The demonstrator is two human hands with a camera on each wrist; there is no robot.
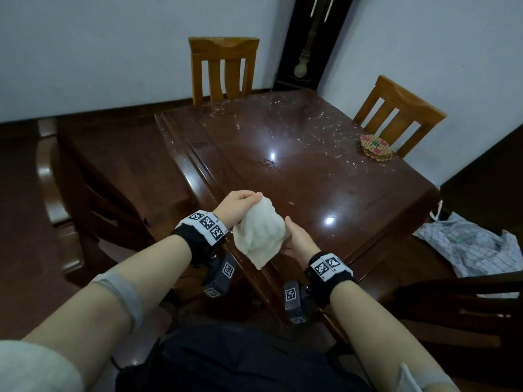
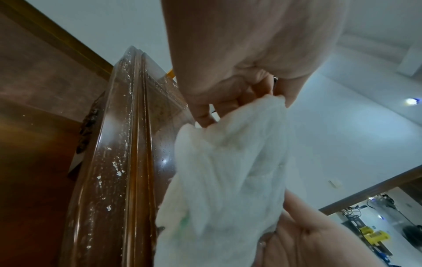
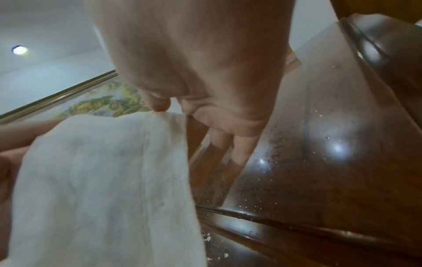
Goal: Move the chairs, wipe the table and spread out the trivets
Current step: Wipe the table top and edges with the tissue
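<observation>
The soft, limp white cloth point(image 1: 259, 230) hangs light between pinching left-hand fingers point(image 1: 249, 197) above and right-hand fingers point(image 1: 289, 222) gripping its side; bunch it into a pad.

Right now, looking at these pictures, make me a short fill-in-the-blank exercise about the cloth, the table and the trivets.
1. Both hands hold a white ____ above the table's near edge.
2. The left hand pinches the cloth's ____ end.
3. The trivets lie stacked near the table's far ____ edge.

Missing words: cloth; upper; right
</observation>
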